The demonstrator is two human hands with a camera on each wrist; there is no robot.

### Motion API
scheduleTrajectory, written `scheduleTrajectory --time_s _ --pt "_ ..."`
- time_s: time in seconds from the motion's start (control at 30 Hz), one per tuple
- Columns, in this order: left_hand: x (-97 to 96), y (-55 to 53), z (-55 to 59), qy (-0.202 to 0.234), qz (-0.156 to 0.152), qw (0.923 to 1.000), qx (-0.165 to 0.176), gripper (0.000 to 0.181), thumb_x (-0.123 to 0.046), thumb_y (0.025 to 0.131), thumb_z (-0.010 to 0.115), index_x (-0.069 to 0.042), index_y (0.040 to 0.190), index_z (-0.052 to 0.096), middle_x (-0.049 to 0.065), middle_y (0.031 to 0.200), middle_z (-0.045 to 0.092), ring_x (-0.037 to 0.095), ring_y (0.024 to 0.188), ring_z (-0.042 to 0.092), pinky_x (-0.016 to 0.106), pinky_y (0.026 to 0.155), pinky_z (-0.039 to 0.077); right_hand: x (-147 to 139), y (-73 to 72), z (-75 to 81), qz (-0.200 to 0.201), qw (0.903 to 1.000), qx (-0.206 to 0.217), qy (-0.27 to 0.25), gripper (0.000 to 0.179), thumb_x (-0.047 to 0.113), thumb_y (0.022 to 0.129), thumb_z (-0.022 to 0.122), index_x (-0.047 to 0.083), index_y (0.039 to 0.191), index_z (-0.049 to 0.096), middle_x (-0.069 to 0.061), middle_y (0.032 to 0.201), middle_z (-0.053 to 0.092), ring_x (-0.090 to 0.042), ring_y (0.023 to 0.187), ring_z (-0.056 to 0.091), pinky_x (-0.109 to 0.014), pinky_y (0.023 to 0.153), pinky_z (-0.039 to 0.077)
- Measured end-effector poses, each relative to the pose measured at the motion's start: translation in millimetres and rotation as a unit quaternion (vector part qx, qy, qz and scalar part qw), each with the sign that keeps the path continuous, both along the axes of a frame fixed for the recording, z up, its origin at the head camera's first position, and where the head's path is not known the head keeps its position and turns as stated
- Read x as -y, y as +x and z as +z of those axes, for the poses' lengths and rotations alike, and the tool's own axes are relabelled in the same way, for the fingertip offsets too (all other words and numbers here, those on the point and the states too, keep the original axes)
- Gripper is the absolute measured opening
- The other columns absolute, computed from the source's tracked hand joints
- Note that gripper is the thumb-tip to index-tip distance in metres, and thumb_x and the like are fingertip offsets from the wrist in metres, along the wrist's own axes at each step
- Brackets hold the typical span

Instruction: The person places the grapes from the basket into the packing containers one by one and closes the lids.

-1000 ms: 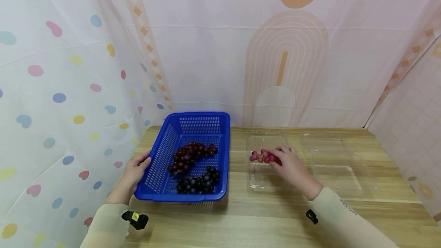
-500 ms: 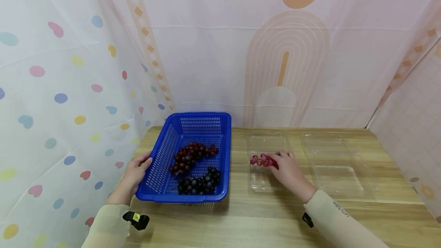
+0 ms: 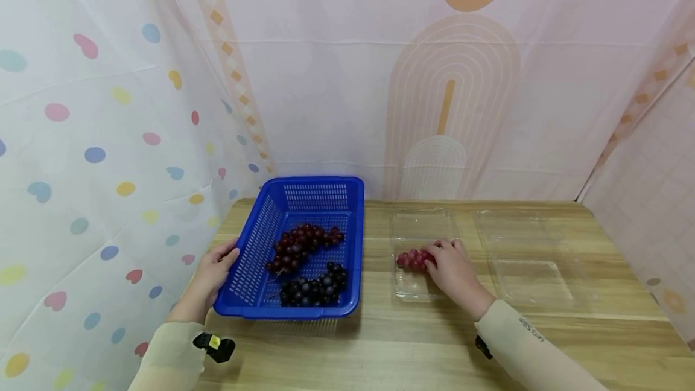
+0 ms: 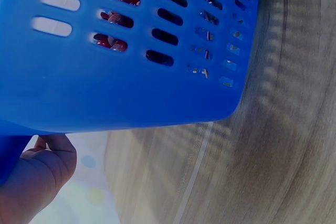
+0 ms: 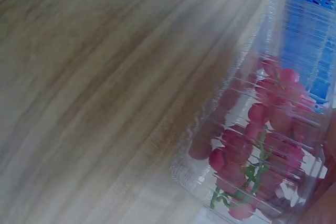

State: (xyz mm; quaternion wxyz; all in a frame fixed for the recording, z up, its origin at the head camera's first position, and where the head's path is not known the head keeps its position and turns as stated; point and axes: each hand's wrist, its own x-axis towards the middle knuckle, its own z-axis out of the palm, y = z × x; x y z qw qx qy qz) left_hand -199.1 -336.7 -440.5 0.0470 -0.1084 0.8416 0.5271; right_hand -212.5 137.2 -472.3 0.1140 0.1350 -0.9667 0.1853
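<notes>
My left hand (image 3: 209, 275) grips the left rim of a blue slotted basket (image 3: 358, 246). In the left wrist view the fingers (image 4: 50, 169) curl at the rim, beside the blue wall (image 4: 110, 95). Inside lie a bunch of dark red grapes (image 3: 295, 247) and, nearer me, a bunch of black grapes (image 3: 315, 288). My right hand (image 3: 456, 270) holds a pinkish-red bunch of grapes (image 3: 414, 260) low in a clear plastic box (image 3: 414, 288). Through the box's wall in the right wrist view, the grapes (image 5: 254, 153) show with their green stem; most of the hand is out of frame there.
Another clear plastic box (image 3: 529, 276) lies on the wooden table (image 3: 396, 343) to the right. Both boxes have their lids folded back toward the rear. Printed curtains (image 3: 326, 89) hang behind the table and on both sides.
My right hand has lowered the pinkish-red grapes, moving slightly left and toward me, down into the clear box. The left hand and the basket stay where they were.
</notes>
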Motion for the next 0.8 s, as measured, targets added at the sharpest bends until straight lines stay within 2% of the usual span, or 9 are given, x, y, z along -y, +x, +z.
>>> scheduleTrajectory --time_s 0.27,0.5,0.8 --pt "-0.1 0.1 -0.5 0.001 0.0 1.0 0.005 0.053 -0.031 0.104 0.032 -0.009 0.151 0.022 0.024 0.145 0.037 0.003 0.094 0.054 0.02 0.077 0.049 0.3 -1.5 -6.0 0.002 0.9997 -0.019 0.017 0.025 0.013 0.081 0.074 0.01 0.106 0.071 -0.013 0.104 0.064 -0.031 0.092 0.049 -0.043 0.08 0.043" --pt "0.1 -0.4 -0.1 0.002 -0.001 1.0 0.001 0.053 -0.032 0.104 0.033 -0.009 0.151 0.023 0.023 0.144 0.037 0.002 0.093 0.055 0.02 0.076 0.049 -1.6 1.6 -5.5 0.027 0.9977 -0.004 0.061 0.037 0.015 0.077 0.078 0.012 0.113 0.069 -0.014 0.107 0.065 -0.034 0.093 0.052 -0.044 0.083 0.043" --pt "-0.2 0.3 0.5 0.0 -0.001 1.0 0.001 0.053 -0.031 0.104 0.032 -0.008 0.15 0.023 0.024 0.144 0.037 0.001 0.093 0.054 0.019 0.076 0.049 -7.5 4.6 3.7 0.042 0.9986 0.029 0.01 0.044 0.013 0.078 0.077 0.008 0.12 0.064 -0.02 0.121 0.058 -0.039 0.109 0.049 -0.052 0.091 0.044"
